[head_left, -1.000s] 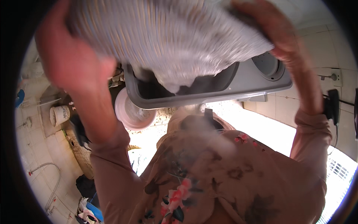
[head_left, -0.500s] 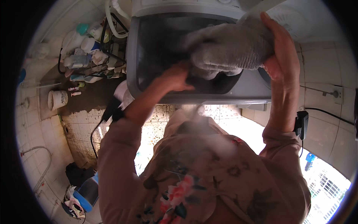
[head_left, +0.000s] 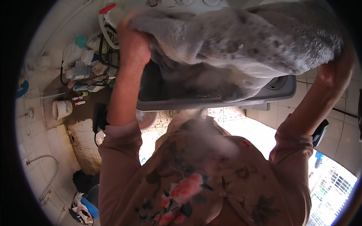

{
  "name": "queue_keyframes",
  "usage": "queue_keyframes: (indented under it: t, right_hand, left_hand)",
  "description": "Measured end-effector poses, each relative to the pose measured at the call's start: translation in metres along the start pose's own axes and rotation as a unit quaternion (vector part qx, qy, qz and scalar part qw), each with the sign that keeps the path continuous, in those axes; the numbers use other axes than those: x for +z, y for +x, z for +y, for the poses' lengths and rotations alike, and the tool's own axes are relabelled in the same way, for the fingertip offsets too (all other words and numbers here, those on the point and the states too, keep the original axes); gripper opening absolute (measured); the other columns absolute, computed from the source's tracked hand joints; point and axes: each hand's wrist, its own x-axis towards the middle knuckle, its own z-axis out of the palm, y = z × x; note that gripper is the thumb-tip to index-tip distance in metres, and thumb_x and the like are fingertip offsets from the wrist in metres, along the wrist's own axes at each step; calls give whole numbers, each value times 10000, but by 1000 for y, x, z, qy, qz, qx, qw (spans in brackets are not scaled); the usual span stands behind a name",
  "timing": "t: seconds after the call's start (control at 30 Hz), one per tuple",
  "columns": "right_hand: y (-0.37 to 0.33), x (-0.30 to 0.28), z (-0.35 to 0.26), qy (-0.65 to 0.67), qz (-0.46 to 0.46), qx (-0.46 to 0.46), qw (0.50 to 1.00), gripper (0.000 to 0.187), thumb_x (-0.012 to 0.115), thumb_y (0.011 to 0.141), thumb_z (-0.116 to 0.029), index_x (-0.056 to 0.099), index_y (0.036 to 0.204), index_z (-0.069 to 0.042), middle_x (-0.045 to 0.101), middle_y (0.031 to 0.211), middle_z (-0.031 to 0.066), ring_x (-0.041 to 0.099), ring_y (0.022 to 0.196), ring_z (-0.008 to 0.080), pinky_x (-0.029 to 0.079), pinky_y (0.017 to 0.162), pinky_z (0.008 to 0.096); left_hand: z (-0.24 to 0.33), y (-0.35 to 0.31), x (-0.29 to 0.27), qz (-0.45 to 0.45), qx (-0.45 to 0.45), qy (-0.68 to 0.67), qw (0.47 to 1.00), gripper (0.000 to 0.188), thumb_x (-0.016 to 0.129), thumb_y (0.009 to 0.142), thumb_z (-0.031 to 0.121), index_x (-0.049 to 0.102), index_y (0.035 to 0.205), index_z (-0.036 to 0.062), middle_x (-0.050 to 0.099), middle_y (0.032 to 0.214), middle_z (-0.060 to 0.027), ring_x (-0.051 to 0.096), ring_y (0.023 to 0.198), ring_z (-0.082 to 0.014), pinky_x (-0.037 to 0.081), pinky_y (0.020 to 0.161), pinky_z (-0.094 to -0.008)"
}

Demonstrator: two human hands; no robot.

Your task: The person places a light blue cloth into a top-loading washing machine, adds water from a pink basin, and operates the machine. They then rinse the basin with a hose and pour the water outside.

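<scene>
A large, wet-looking grey plush cloth (head_left: 241, 41) is stretched between my two hands above a washing machine (head_left: 181, 106). My left hand (head_left: 134, 47) is closed on the cloth's left end, over the machine's left side. At the far right, my right hand (head_left: 335, 73) grips the other end, its fingers mostly hidden by the cloth. The middle of the cloth sags, and a lower fold hangs down into the dark wash tub (head_left: 151, 83) and over its front rim. Most of the tub's inside is covered.
Dials (head_left: 184, 2) line the machine's back panel. On the left are a black rack (head_left: 102, 56) with bottles, a pale hose (head_left: 103, 30) and a white bucket (head_left: 62, 109). A blue basin (head_left: 89, 205) with clothes sits lower left. A tiled wall (head_left: 328, 124) stands right.
My left hand has risen from the tub and taken hold of the cloth's left end. My right hand has moved right, and the bunched cloth is now spread wide and raised.
</scene>
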Motion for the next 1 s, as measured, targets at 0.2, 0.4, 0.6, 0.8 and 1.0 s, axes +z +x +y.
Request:
queue_keyframes:
  t: [0.2, 0.4, 0.6, 0.8, 1.0]
  right_hand:
    - [-16, 57, 119, 230, -120, 238, 936, 309, 413, 946, -256, 568, 1039, -5, 613, 958, 108, 607, 865, 195, 505, 780, 297]
    - [-61, 89, 235, -168, -252, 240, 923, 368, 438, 939, -346, 562, 1059, -20, 599, 1051, 150, 577, 960, 277, 446, 829, 376]
    - [-75, 32, 207, -306, -191, 87, 929, 357, 462, 918, -315, 571, 1105, -31, 610, 1036, 170, 594, 935, 289, 448, 812, 352]
    - [-107, -21, 191, -282, -61, 167, 943, 314, 516, 898, -299, 616, 969, -11, 621, 765, 81, 564, 694, 111, 453, 619, 275]
    - [-126, -71, 225, -363, 36, 125, 923, 378, 517, 902, -330, 638, 749, -6, 540, 568, 61, 502, 550, 124, 420, 544, 288]
  left_hand:
    - [7, 30, 40, -127, 61, 270, 953, 387, 527, 841, 255, 468, 1186, 90, 587, 1047, -91, 581, 841, -195, 483, 770, -329]
    - [-103, 22, 51, -98, 172, 499, 844, 228, 556, 653, -2, 619, 869, 36, 629, 800, -171, 620, 814, -329, 478, 708, -372]
    - [-195, -40, 97, -290, 108, 626, 715, 405, 598, 717, 90, 542, 1118, 59, 549, 1120, -175, 513, 1079, -341, 429, 880, -430]
    - [-158, -51, 39, -410, -2, 639, 651, 537, 614, 774, 212, 444, 1260, 59, 458, 1266, -160, 457, 1164, -327, 391, 949, -443]
    - [-85, -61, -94, -245, -117, 710, 650, 262, 556, 838, 223, 589, 1039, 57, 644, 924, -158, 605, 878, -341, 478, 738, -408]
